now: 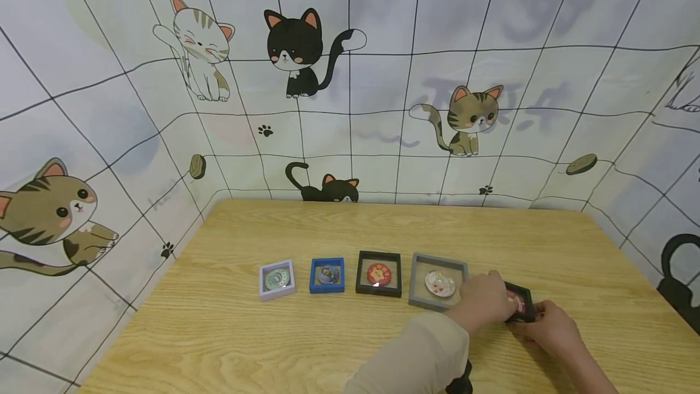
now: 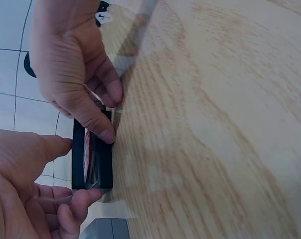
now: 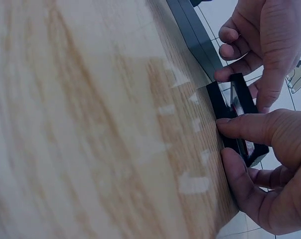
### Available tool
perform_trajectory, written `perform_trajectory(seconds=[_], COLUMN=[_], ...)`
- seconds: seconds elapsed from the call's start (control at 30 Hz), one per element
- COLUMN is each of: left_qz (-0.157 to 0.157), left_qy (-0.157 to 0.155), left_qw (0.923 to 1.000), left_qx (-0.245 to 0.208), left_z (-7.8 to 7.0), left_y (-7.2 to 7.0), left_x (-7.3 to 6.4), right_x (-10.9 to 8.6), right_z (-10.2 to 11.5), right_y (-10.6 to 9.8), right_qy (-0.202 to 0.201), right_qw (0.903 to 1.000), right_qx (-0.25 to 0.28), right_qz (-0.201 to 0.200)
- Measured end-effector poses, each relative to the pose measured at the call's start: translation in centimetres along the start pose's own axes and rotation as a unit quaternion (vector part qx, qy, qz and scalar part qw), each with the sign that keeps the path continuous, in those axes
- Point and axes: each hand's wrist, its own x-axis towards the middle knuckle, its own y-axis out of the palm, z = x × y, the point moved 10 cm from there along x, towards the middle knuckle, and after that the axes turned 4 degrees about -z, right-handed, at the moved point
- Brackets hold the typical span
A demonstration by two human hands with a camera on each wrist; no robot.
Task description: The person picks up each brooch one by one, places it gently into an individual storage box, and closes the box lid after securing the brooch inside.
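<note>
A small black display frame [image 1: 527, 301] with a red round badge [image 1: 516, 301] in it is between both hands at the right of the row. In the right wrist view its two black halves [image 3: 247, 99] stand apart at an angle. My left hand [image 1: 487, 303] pinches its left end, the thumb and fingertips at its edges in the left wrist view. My right hand [image 1: 555, 328] pinches the other end between thumb and fingers. The badge shows edge-on inside the frame in the left wrist view.
Left of the hands, a grey frame [image 1: 421, 301], a black frame [image 1: 378, 292], a blue frame [image 1: 327, 289] and a lilac frame [image 1: 268, 293] lie in a row, each with a badge. The wooden table [image 1: 246, 345] meets a cat-patterned cloth [image 1: 377, 90]. A black object [image 1: 678, 290] stands far right.
</note>
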Motion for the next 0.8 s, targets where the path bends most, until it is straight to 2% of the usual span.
perform_trajectory(seconds=[0.3, 0.57, 0.8], left_qz=[-0.027, -0.022, -0.009], left_qy=[0.014, 0.014, 0.001], left_qw=[0.9984, 0.9971, 0.9970], left_qx=[0.048, 0.071, 0.076], left_z=[-0.34, -0.41, -0.47], left_y=[-0.02, 0.24, 0.44], left_x=[-0.15, -0.08, -0.22], right_x=[0.06, 0.24, 0.47], right_z=[0.00, -0.03, -0.43], right_y=[-0.06, 0.16, 0.19], right_qy=[0.003, 0.007, 0.011], right_qw=[0.9998, 0.9999, 0.9999], right_qx=[0.017, 0.011, -0.003], right_qz=[-0.005, -0.002, 0.001])
